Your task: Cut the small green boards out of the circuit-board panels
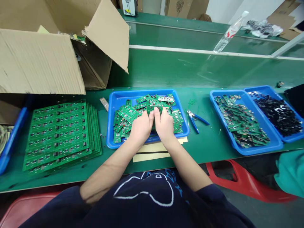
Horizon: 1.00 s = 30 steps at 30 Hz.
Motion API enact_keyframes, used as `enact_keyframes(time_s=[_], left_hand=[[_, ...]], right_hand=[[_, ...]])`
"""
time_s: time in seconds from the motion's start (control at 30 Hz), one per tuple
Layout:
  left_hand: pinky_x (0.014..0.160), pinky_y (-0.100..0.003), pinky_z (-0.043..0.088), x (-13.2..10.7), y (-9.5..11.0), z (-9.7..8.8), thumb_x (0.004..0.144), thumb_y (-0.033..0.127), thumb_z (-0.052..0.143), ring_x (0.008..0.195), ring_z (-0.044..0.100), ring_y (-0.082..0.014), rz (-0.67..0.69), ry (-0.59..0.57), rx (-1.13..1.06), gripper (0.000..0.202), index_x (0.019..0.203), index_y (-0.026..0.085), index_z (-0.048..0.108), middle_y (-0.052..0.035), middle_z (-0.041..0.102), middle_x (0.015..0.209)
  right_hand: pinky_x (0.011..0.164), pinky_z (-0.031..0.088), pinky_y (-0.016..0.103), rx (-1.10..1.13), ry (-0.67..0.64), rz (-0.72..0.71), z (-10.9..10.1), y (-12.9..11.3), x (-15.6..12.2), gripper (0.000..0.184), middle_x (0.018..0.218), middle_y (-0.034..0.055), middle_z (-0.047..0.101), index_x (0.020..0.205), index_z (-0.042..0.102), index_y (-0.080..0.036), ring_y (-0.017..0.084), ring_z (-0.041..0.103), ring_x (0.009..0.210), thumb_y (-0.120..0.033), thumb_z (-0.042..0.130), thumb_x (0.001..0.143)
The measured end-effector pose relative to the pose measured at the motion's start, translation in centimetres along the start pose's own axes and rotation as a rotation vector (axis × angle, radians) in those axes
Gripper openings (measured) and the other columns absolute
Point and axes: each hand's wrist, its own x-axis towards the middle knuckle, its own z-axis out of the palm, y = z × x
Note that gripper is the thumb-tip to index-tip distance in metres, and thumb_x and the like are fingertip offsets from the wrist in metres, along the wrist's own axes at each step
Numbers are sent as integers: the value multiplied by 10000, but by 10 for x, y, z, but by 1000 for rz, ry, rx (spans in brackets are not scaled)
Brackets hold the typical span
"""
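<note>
Both my hands are over a blue tray [111, 126] heaped with several small green circuit boards. My left hand [142, 126] and my right hand [164, 124] meet side by side, fingers closed, and together pinch one small green circuit board [154, 109] by its near edge. The board is held just above the pile in the tray.
A stack of large green circuit panels [60, 134] lies at the left, below an open cardboard box [42, 60]. Blue-handled cutters [195, 119] lie right of the tray. Two more blue trays [247, 150] [292, 137] with boards and black parts sit at the right. A plastic bottle [228, 34] lies behind.
</note>
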Motion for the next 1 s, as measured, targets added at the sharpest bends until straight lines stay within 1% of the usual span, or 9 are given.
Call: enact_keyframes(time_s=[0.27,0.4,0.57,0.67,0.73,0.8,0.87,0.93,1.0], left_hand=[[605,-308,449,3,6,3,926,423,162,709,658,-257,-15,-9,8,475,928,107,517,-145,666,770],[609,-309,453,4,8,3,925,420,179,740,662,-267,12,-41,63,463,953,105,517,-155,667,795],[646,-339,461,7,3,-14,890,530,201,778,657,-297,20,-81,123,575,1039,71,513,-180,665,805],[698,-354,465,10,-12,-32,854,596,240,838,647,-296,13,-56,110,613,1119,112,507,-156,669,860],[707,-367,463,14,-30,-40,851,597,239,844,639,-297,-53,29,128,591,1109,152,528,-143,662,873],[699,-382,458,19,-51,-42,828,596,324,861,618,-325,-126,115,220,573,1059,123,551,-179,632,913],[703,-384,448,25,-70,-39,771,609,434,893,588,-346,-118,137,317,564,967,100,577,-216,589,957],[703,-372,436,28,-80,-36,742,601,486,887,569,-332,-76,144,320,515,865,110,578,-195,578,911],[661,-334,421,29,-82,-37,743,577,503,808,562,-277,-43,170,202,440,804,143,548,-126,575,817]], right_hand=[[537,339,258,-41,26,-3,7,10,3,405,541,26,532,793,488,-180,178,512,515,-494,256,901],[541,352,265,-12,20,3,4,14,4,400,561,23,535,816,488,-186,181,519,524,-496,251,901],[625,404,319,-7,-45,27,-8,15,17,409,673,61,591,984,505,-170,232,588,652,-524,330,873],[685,426,350,11,-55,-21,-12,19,27,464,732,67,616,1128,476,-172,236,597,707,-531,399,845],[731,430,382,-32,-33,-47,-13,21,30,483,846,108,623,1156,482,-156,250,592,788,-509,443,829],[767,428,404,-80,-11,-76,-13,20,28,434,943,141,603,1117,530,-143,259,575,859,-464,446,837],[770,433,402,-98,-9,-105,-11,17,23,376,976,144,583,1057,579,-146,253,566,878,-423,431,850],[746,442,390,-108,-13,-128,-8,10,17,341,995,142,564,1018,609,-153,247,563,878,-396,438,851],[739,447,381,-98,-35,-165,-4,1,14,325,1012,143,557,991,625,-152,251,557,903,-388,454,848]])
